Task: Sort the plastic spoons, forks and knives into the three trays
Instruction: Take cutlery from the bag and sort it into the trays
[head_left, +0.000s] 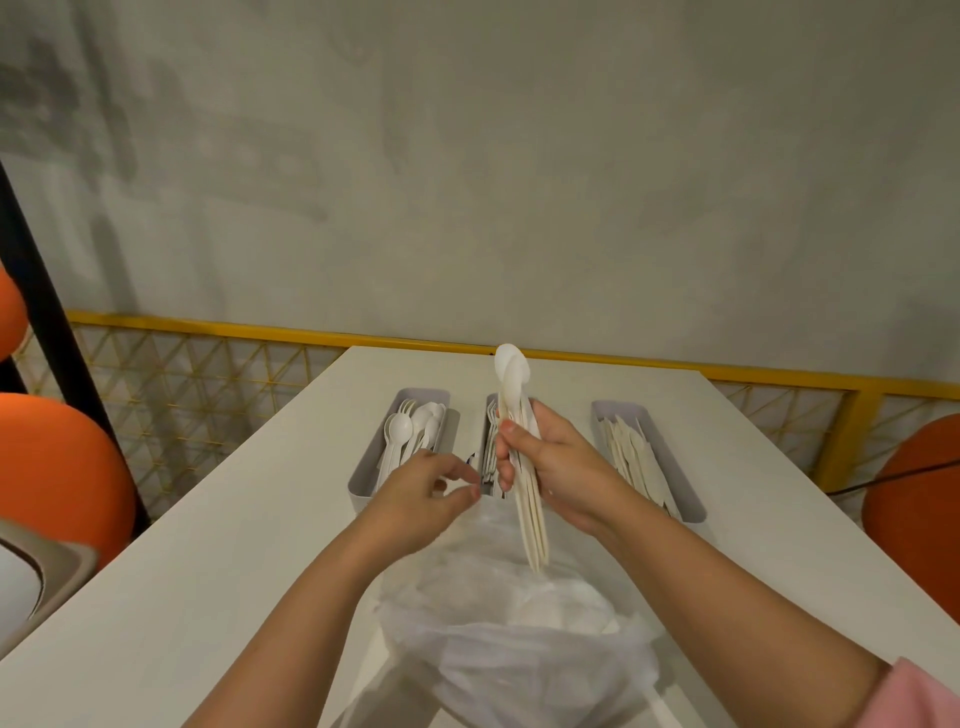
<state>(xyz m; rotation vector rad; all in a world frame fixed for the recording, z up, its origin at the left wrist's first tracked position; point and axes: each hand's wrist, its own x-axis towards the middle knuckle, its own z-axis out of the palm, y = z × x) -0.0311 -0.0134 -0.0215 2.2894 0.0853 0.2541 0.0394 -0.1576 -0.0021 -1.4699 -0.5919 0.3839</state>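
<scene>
My right hand (558, 467) grips a bunch of white plastic spoons (514, 379) upright, bowls up, above the middle tray (491, 410). My left hand (431, 486) hovers just left of it with loosely curled fingers, holding nothing. The left tray (363, 478) holds spoons and a fork. Forks lie in the middle tray, which is mostly hidden behind my hands. The right tray (675, 478) holds knives. A crumpled clear plastic bag (519, 634) lies on the table in front of the trays.
The white table (208, 597) runs to a yellow mesh railing (208, 384) at the back. Orange round seats (57, 467) stand at the left, and another one (914, 514) at the right. A grey-and-white object (31, 577) sits at the left edge.
</scene>
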